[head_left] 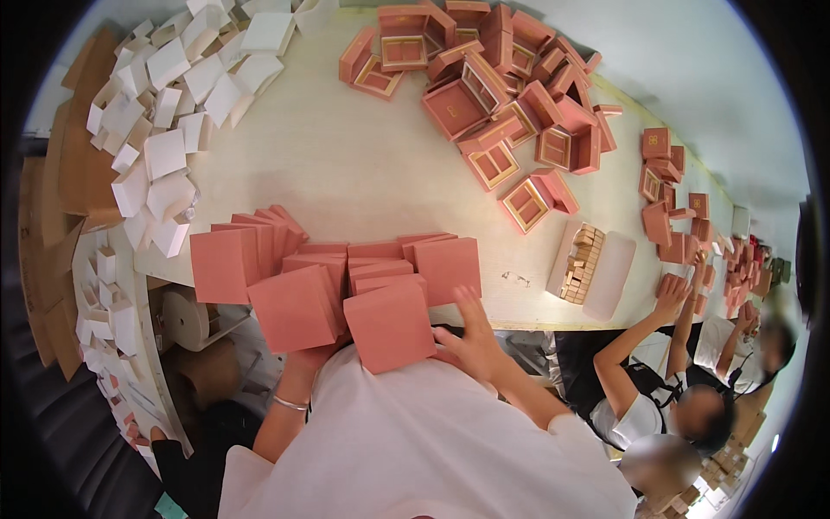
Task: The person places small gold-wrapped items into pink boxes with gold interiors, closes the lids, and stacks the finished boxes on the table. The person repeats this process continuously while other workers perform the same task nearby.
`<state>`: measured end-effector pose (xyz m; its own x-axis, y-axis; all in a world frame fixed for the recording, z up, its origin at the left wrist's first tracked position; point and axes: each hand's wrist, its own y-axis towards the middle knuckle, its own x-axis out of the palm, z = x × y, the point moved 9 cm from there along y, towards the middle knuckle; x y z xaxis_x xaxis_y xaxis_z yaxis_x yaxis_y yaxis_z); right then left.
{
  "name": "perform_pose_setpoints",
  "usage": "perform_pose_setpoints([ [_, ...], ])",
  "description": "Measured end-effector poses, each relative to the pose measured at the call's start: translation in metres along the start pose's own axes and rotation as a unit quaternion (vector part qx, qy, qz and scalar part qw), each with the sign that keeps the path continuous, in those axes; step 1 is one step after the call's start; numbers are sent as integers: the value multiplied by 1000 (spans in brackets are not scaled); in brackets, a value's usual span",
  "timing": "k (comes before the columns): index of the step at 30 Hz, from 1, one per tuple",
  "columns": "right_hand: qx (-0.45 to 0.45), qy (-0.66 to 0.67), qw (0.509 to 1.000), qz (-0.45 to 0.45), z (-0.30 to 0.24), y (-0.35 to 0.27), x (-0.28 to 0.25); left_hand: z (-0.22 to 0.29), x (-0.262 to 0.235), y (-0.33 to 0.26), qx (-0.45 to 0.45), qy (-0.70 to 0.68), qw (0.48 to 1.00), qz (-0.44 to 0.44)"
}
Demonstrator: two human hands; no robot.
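Observation:
Several salmon-pink square boxes [389,322] stand in leaning rows at the table's front edge, right against my body. My left hand [313,356] is behind and below the nearest box on the left, and its fingers are hidden. To the right of the front box, my right hand [478,344] has its fingers spread, with the fingertips near the side of a pink box [447,270] at the row's right end. Nothing shows in its grasp. Whether the thumb touches the front box I cannot tell.
Opened pink boxes [493,164] with gold-edged inserts pile up at the back. White cartons [166,154] heap at the left beside brown cardboard [76,164]. An open white box [611,275] of small tan blocks lies right. Co-workers' hands [671,296] handle pink boxes farther right.

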<state>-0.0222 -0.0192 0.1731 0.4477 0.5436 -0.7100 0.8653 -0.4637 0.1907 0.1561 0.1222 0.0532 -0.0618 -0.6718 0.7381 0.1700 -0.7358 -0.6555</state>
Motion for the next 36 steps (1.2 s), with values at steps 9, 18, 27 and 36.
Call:
perform_pose_setpoints([
  [9, -117, 76, 988, -67, -14, 46, 35, -11, 30, 10, -3, 0, 989, -148],
  [18, -88, 185, 979, 23, -6, 62, 20, -31, 35, 15, 26, -15, 998, -53],
  [27, -39, 104, 994, 10, -11, 70, 28, -52, 33, 24, 53, -78, 995, -18],
  [36, 94, 56, 954, 280, 105, -25, -79, -130, -93, 20, -179, 463, 855, 149],
])
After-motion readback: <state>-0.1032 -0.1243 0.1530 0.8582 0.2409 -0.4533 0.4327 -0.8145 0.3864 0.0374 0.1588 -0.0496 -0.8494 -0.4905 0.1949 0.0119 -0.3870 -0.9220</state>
